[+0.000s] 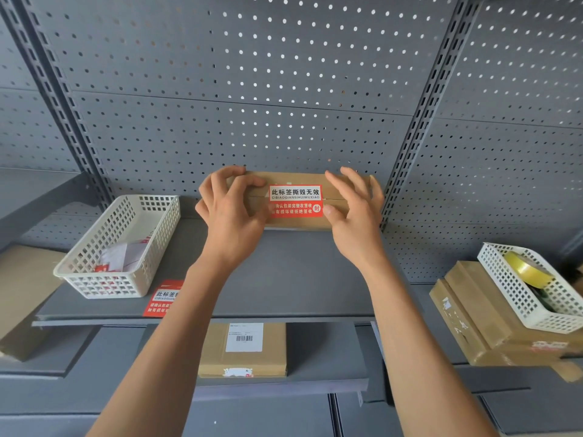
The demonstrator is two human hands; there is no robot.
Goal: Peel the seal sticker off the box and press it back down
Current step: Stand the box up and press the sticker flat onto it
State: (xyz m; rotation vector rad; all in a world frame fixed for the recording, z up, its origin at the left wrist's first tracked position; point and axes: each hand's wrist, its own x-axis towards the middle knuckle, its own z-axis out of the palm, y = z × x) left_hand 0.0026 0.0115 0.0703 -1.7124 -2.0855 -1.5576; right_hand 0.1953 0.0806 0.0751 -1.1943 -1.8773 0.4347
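Observation:
A flat brown cardboard box (296, 177) lies at the back of the grey shelf (284, 279), against the pegboard. A red and white seal sticker (296, 200) lies flat across the flap seam on its top face. My left hand (227, 212) grips the box's left end, its fingers curled over the far edge and its thumb at the sticker's lower left corner. My right hand (353, 212) rests on the right end with fingers spread and relaxed. Its thumb tip touches the box just beside the sticker's lower right corner.
A white basket (94, 279) with sticker sheets stands at the left, a loose red sticker (162, 298) beside it. Another labelled box (243, 348) sits on the lower shelf. At the right, a basket (536, 310) with a yellow tape roll (527, 271) rests on cartons (467, 310).

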